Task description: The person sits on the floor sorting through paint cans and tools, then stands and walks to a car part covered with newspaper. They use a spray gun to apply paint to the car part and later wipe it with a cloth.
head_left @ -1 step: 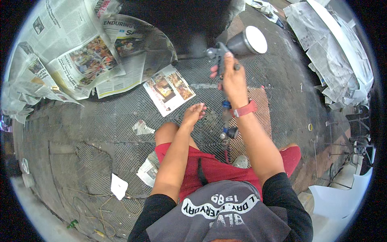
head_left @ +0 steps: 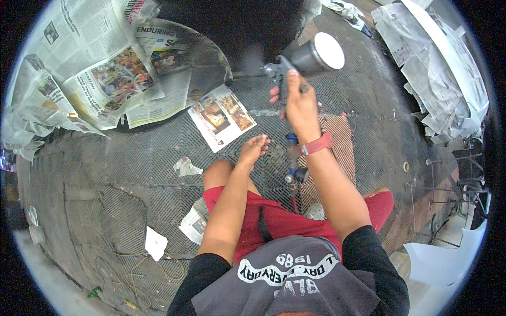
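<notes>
My right hand (head_left: 302,102) grips a spray gun (head_left: 285,79) with a grey cup (head_left: 307,58) that has a white round top. A faint pale haze lies at the gun's nozzle, which points left toward a dark black panel (head_left: 247,26). Below the grip hang a blue fitting and a hose (head_left: 293,176), partly behind my wrist. My left hand (head_left: 254,149) is held over the floor in front of my knee, fingers curled in, nothing visible in them. Near it lies a printed paper sheet (head_left: 221,118) on the floor.
Newspaper sheets (head_left: 105,68) cover the area at the far left. A white curved panel (head_left: 448,58) with newspaper masking stands at the far right. Paper scraps (head_left: 187,167), a white card (head_left: 155,244) and thin cords (head_left: 134,279) lie on the ridged mat. Metal stands (head_left: 472,184) are at right.
My right hand has shifted slightly left with the spray gun, and the hose fittings below moved with it. My left hand stays where it was.
</notes>
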### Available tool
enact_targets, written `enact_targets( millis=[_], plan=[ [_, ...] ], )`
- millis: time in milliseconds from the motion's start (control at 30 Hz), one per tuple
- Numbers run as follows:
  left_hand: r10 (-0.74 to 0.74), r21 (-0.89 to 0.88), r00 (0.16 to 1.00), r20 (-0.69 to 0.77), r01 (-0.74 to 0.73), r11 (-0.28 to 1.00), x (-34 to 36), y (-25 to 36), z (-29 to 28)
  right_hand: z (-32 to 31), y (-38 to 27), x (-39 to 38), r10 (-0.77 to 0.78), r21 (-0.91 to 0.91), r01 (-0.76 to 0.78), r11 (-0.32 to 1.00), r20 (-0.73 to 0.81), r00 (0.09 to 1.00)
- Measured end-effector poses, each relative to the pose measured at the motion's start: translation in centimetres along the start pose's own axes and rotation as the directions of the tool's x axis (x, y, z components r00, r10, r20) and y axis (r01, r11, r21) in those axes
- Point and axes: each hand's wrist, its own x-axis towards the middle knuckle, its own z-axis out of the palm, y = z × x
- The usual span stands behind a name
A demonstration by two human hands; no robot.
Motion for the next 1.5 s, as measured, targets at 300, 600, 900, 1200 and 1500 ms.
enact_targets(
  millis=[300, 600, 900, 1200, 1500],
  plan=[
    [-0.006, -0.04, 0.996, -0.092, 0.003, 0.999, 2.0, -0.8, -0.9, 5.3, -3.4, -0.4, -0.025, 0.141, -0.012, 0.99, 0.255, 0.966],
    [-0.059, -0.025, 0.997, -0.049, 0.058, 0.998, 1.6, 0.3, -0.8, -2.1, -2.9, 1.6, 0.012, -0.004, -0.012, 1.0, 0.013, 1.0],
    [-0.043, -0.056, 0.998, -0.045, 0.04, 0.998, 1.7, 0.4, 0.1, -7.1, -4.2, 2.8, -0.016, -0.065, 0.002, 0.998, -0.222, 0.975],
    [-0.064, -0.025, 0.997, -0.035, 0.064, 0.998, 2.6, -0.2, 0.0, 0.3, -6.1, 0.3, -0.069, 0.039, 0.069, 0.997, 0.019, 0.997],
    [0.03, 0.012, 0.991, -0.132, -0.028, 1.0, 0.1, 1.2, 1.2, 7.0, -9.7, -0.5, -0.199, 0.139, 0.166, 0.976, 0.271, 0.942]
  ],
)
